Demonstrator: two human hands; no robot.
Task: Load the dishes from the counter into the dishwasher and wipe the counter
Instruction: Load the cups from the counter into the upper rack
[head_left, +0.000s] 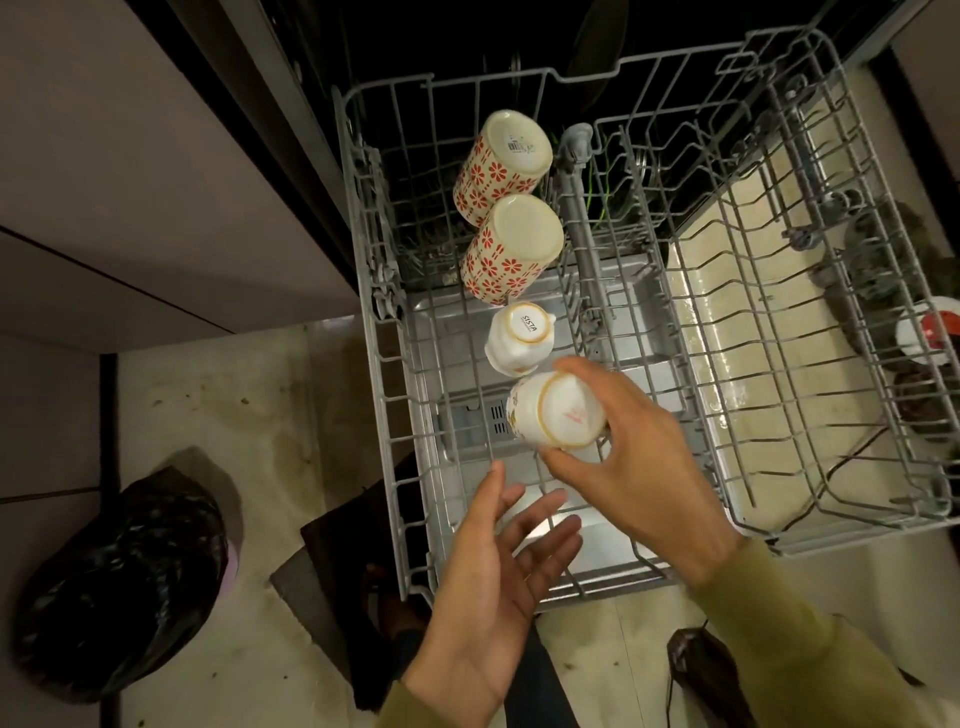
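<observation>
The grey wire dishwasher rack (753, 364) is pulled out below me. Along its left row stand two upside-down mugs with red flower patterns (501, 166) (511, 249) and a small white cup (519, 338), also bottom up. My right hand (639, 452) grips another white cup with a gold rim (558, 410), held upside down just in front of the small cup. My left hand (498, 566) hovers palm up below it with straight fingers, holding nothing.
The open dishwasher door (597, 530) lies under the rack. A black rubbish bag (114, 582) sits on the floor at the left. Cabinet fronts (130, 182) rise on the left. Dark objects and a red-and-white item (930, 332) lie right of the rack.
</observation>
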